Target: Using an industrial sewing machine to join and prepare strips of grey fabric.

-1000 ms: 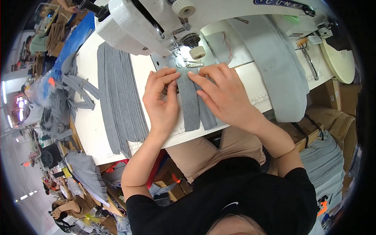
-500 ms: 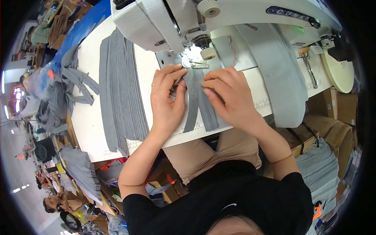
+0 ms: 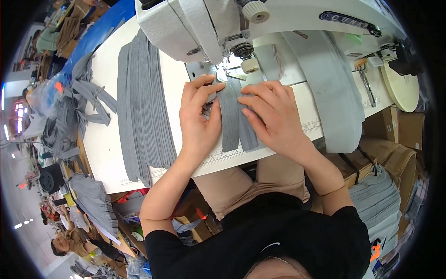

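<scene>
A narrow grey fabric strip [image 3: 231, 122] lies on the white sewing table [image 3: 104, 139], running from the table's front edge up under the presser foot of the white sewing machine [image 3: 209, 28]. My left hand [image 3: 199, 120] rests flat on the strip's left edge, fingers pointing toward the needle. My right hand [image 3: 274, 116] presses flat on the strip's right side, fingertips touching the fabric close to the foot. Both hands lie on the cloth rather than gripping it.
A stack of grey strips [image 3: 141, 116] lies left of my hands. Another grey pile [image 3: 332, 88] drapes over the table at right, beside scissors [image 3: 364, 83] and a cream disc [image 3: 402, 86]. Loose grey pieces [image 3: 74, 107] hang off the far left. Cardboard boxes [image 3: 395, 149] stand right.
Both hands have slid with the strip toward the needle, and the view has shifted closer to the machine.
</scene>
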The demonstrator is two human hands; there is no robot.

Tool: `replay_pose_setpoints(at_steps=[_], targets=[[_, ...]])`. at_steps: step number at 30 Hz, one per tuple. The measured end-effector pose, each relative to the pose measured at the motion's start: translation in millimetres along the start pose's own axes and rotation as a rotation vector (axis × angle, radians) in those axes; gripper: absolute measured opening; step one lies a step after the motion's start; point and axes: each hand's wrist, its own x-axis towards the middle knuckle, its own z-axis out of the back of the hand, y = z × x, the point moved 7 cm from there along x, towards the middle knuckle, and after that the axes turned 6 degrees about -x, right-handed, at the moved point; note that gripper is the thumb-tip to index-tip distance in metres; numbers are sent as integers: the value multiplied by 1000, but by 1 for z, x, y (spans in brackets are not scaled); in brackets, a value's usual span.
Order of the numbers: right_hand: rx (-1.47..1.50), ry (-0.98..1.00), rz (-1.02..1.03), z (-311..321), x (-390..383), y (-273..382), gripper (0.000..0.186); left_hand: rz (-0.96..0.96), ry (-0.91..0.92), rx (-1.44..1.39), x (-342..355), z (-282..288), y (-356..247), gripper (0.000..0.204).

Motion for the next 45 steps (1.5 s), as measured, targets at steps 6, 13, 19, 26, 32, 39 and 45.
replay_pose_setpoints(at_steps=[6,13,19,26,32,39,45], targets=[[-2,4,0,0,0,0,25,69,-35,-136,-1,2,14,28],[-15,21,7,0,0,-1,28,98,13,-37,-2,0,4,36],[-24,25,5,-2,1,5,31,64,0,-25,-4,4,8,31],[-24,-24,-18,-2,-1,2,31,60,-4,-81,-2,-1,7,29],[-21,38,-43,-10,-4,-8,36,50,-4,-35,2,-5,-2,26],[-60,-21,-41,-10,-13,-10,27,87,-33,-27,-4,-6,8,29],[-14,-19,-31,-12,-13,-4,28,67,-37,-31,-7,3,10,31]])
